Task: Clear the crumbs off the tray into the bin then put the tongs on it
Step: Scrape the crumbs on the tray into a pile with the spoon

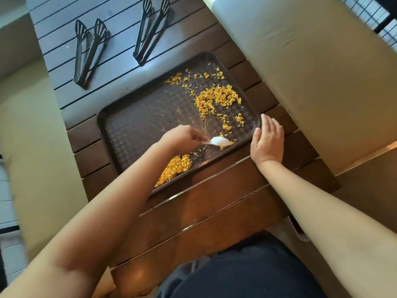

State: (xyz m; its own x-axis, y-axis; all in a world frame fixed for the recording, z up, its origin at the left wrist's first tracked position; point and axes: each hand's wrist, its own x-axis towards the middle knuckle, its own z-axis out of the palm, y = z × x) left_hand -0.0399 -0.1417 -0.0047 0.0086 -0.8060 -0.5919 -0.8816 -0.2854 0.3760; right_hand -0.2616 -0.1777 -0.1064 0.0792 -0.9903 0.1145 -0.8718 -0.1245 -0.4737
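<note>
A dark brown checkered tray (137, 123) lies on the slatted wooden table. Orange-yellow crumbs (217, 98) are spread over its far right part, with a second heap (176, 165) at the near edge. My left hand (182, 136) grips a white plastic spoon (219, 141) whose bowl touches the tray near its right near corner. My right hand (267, 143) rests with straight fingers against the tray's right rim. Two pairs of black tongs lie on the table beyond the tray, one at the left (89, 52), one further right (151, 29). No bin is in view.
The dark wooden table (214, 190) has slats with gaps. A beige cushioned seat (311, 72) runs along the right side, and a pale cushion (32, 136) sits at the left. My dark-clothed lap is at the bottom.
</note>
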